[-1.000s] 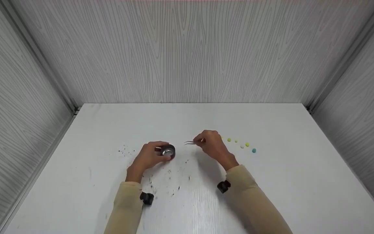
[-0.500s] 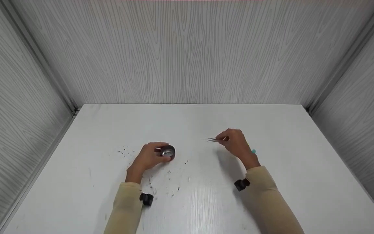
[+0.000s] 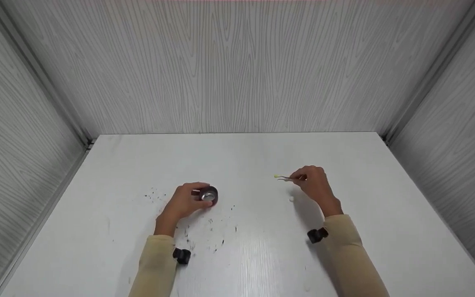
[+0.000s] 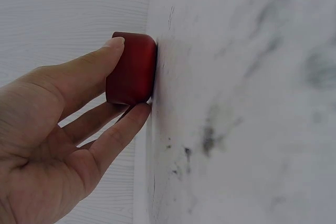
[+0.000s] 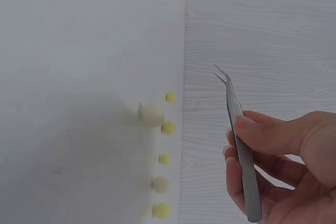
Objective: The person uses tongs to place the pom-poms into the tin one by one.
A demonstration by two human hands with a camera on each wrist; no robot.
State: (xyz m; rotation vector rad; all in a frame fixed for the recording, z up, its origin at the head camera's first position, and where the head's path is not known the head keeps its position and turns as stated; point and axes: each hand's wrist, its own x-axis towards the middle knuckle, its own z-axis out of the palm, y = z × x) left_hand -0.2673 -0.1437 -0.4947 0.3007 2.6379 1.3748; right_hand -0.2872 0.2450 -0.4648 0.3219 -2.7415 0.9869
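Observation:
My left hand point(image 3: 182, 206) holds a small round red cup point(image 4: 134, 69) with a shiny silver inside. Thumb and fingers grip it from opposite sides, and it stands on the white table. My right hand point(image 3: 313, 181) pinches a pair of metal tweezers point(image 5: 241, 150) with bent, pointed tips. These tips are slightly apart with nothing between them, raised over the table. A yellow ball point(image 3: 276, 176) appears right by the tips in the head view. A whitish ball point(image 5: 152, 115) lies beside a row of small yellow balls point(image 5: 168, 128); my right hand hides most of the row from the head view.
Dark specks and smudges point(image 3: 210, 222) mark the white table point(image 3: 241, 156) around the left hand. Wood-patterned grey panels point(image 3: 237, 66) rise at the back and both sides. Each sleeve carries a black wrist camera point(image 3: 317, 235).
My right hand has moved right with the tweezers, from near the cup to over the balls, covering most of them. The left hand keeps its grip on the cup; the head view has shifted slightly.

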